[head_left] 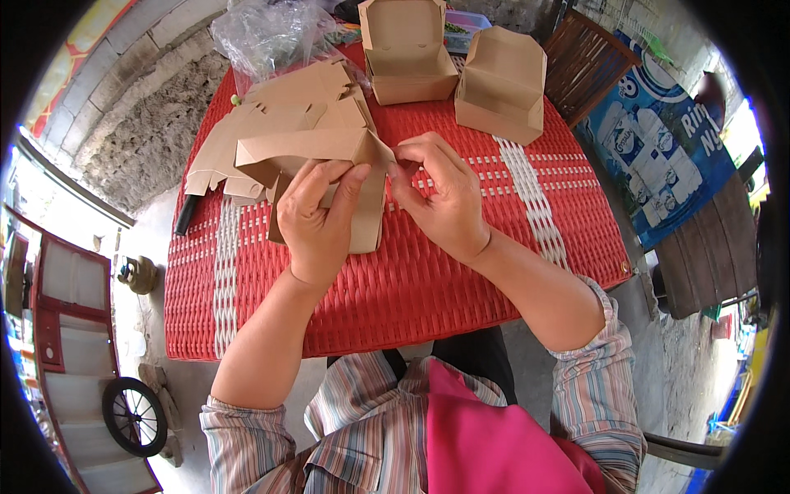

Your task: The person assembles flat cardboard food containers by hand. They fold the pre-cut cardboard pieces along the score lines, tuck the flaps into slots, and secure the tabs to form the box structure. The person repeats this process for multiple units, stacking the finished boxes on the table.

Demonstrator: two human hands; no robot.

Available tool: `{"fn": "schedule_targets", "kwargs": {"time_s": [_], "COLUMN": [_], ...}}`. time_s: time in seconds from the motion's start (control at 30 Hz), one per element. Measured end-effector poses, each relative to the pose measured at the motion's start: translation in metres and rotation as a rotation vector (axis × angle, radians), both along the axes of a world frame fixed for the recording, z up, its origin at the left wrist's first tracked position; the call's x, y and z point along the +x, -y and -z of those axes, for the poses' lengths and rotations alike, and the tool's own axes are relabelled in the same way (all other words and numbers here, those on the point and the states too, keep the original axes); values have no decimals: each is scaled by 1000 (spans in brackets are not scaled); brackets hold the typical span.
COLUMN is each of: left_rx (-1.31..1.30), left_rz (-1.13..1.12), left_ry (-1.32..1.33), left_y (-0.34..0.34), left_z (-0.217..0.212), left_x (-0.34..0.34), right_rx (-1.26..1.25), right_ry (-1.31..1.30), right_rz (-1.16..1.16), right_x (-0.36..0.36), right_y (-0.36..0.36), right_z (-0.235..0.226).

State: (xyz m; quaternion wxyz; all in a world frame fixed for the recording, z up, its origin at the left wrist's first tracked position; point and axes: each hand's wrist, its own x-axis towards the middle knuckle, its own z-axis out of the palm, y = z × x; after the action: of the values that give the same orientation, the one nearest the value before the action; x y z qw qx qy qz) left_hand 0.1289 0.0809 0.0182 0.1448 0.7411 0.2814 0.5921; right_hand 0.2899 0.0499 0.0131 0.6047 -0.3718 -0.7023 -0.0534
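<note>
A brown cardboard box (pixel 373 216), partly folded, stands tilted on the red woven table (pixel 428 284). My left hand (pixel 317 218) pinches the edge of its raised lid with thumb and fingertips. On the lid's right corner, my right hand (pixel 440 193) is closed with thumb and index finger on a small flap. The left hand hides part of the box's front and inside. Behind it lies a stack of flat cardboard box blanks (pixel 284 107).
Two folded boxes with raised lids, one box (pixel 411 82) and another box (pixel 502 103), stand at the back. A clear plastic bag (pixel 267 41) lies back left, near a black-handled object (pixel 187 216). Wooden chairs (pixel 584 66) flank the table's right side.
</note>
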Motion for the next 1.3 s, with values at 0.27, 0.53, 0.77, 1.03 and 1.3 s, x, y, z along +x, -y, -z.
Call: {"fn": "schedule_targets", "kwargs": {"time_s": [0.27, 0.53, 0.77, 1.03, 1.3], "left_rx": [-37, -63, -319, -353, -363], "left_rz": [21, 50, 47, 60, 102], "left_ry": [12, 72, 105, 121, 216], "left_y": [2, 1, 4, 5, 3], "left_z": [1, 1, 3, 3, 5], "left_x": [1, 3, -1, 2, 7], "right_rx": [5, 11, -41, -61, -110], "right_ry": [12, -32, -64, -116, -187], "right_rz": [4, 3, -5, -36, -97], "right_x": [1, 1, 0, -3, -3], "right_y": [1, -1, -3, -3, 0], "right_z": [0, 3, 4, 4, 1]}}
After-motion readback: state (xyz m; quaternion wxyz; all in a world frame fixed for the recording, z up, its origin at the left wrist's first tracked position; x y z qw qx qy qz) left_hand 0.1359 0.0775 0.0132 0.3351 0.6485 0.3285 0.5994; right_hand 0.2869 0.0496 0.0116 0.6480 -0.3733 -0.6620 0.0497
